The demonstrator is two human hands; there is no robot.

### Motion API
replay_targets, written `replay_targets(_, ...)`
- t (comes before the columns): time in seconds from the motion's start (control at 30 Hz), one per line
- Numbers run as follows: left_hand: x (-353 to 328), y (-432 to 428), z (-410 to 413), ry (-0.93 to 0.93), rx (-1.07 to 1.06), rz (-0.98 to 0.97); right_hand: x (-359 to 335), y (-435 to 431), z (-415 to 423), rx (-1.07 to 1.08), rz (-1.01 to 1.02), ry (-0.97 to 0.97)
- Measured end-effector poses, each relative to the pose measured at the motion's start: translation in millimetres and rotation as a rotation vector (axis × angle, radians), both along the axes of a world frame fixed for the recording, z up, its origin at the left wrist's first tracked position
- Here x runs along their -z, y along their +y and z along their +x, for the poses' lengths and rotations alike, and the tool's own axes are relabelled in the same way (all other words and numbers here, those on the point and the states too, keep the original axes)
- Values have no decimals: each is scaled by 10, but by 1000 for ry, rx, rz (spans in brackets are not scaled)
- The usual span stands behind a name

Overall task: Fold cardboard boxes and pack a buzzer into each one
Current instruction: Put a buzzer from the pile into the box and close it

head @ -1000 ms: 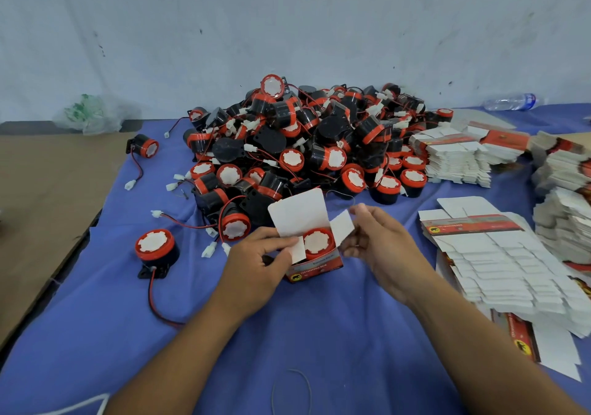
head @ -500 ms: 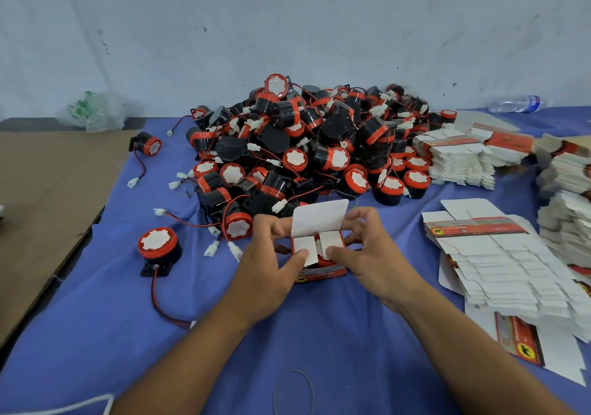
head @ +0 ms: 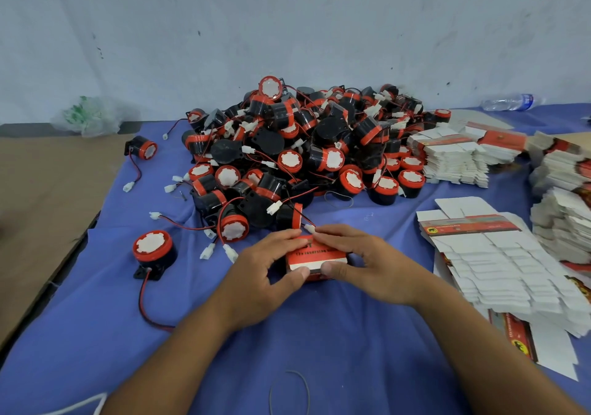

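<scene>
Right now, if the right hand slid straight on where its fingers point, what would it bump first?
The right hand would probably meet the white connector first, then the buzzer pile.

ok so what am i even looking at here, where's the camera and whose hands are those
No machine here: a person works with bare hands, and the one camera sits on their head, looking forward and down. The left hand and right hand both grip a small red box, its top closed, on a blue cloth. Behind it lies a big pile of red-and-black buzzers with wires; one lone buzzer stands to the left. Stacks of flat unfolded boxes lie on the right.
</scene>
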State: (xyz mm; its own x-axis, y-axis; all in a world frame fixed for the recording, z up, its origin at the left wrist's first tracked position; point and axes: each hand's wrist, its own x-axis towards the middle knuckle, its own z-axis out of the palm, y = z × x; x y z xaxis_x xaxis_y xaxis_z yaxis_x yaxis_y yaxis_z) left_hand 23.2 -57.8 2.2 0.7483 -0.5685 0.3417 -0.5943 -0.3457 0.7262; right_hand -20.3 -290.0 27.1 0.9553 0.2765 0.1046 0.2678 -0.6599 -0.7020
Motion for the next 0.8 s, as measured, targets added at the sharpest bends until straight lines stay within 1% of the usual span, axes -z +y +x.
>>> replay_targets(0.17, 15, -16, 3, 12, -9, -34, -18, 50, 7, 31, 147, -8)
replay_targets(0.27, -13, -24, 5, 16, -27, -60, -60, 65, 17, 56, 61, -89)
replay_targets(0.4, -20, -29, 19, 13, -43, -61, -84, 98, 6, 8, 5, -169)
replay_targets(0.57, 9, -10, 29, 26, -17, -66, -35, 81, -16, -10, -75, -178)
replay_targets(0.67, -6, -18, 14, 62, -11, -119, -69, 79, -7, -22, -103, -195)
replay_targets(0.8, -9, -12, -7, 94, 1, -163, -104, 115, -35, -65, -208, -278)
